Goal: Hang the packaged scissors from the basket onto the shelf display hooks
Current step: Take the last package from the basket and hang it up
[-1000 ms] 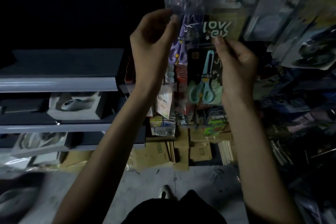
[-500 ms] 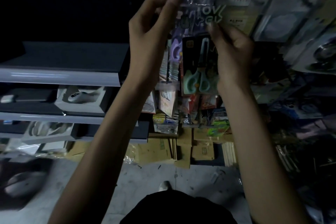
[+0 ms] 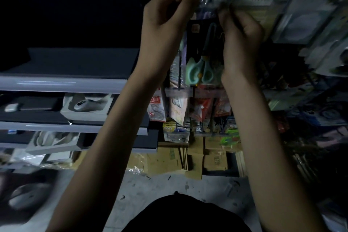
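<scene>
A packaged pair of scissors point(image 3: 202, 58) with mint-green handles on a dark card hangs upright between my two raised hands, in front of the display rack. My left hand point(image 3: 169, 19) pinches the clear plastic top of the pack at its upper left. On the pack's upper right edge, my right hand point(image 3: 239, 37) grips it with curled fingers. The top of the pack and the hook are blurred near the frame's upper edge. The basket is out of view.
Grey shelves point(image 3: 62, 84) with boxed computer mice point(image 3: 88, 106) run along the left. More hanging packs point(image 3: 177, 107) fill the rack below and right of the scissors. Flattened cardboard point(image 3: 195, 160) leans at floor level.
Both hands have lifted the scissors pack higher toward the top of the rack, and the view has tilted with them.
</scene>
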`<act>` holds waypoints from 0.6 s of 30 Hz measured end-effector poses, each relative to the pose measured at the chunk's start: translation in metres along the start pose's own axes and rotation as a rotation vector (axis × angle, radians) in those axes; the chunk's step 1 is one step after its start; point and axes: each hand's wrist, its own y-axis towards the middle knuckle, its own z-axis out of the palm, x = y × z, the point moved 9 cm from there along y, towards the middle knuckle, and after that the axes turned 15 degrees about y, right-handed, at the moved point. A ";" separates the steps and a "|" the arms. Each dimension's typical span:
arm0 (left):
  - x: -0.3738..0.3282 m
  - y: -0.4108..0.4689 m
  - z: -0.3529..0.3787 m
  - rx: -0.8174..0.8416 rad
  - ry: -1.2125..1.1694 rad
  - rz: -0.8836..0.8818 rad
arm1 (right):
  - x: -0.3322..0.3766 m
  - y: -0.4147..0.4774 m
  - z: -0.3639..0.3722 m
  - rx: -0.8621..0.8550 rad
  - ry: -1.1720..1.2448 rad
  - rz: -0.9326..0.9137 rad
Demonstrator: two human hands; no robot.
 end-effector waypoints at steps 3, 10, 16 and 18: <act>0.000 0.000 0.005 0.031 -0.015 0.007 | -0.004 0.006 0.000 -0.013 0.015 -0.001; 0.000 -0.004 0.006 0.000 -0.037 0.008 | -0.006 0.009 -0.003 -0.026 0.006 -0.002; 0.028 -0.028 0.002 -0.160 -0.093 -0.168 | -0.005 0.009 -0.005 -0.042 -0.045 0.029; 0.051 -0.038 0.005 -0.226 -0.089 -0.282 | -0.006 0.012 -0.007 -0.041 -0.030 0.043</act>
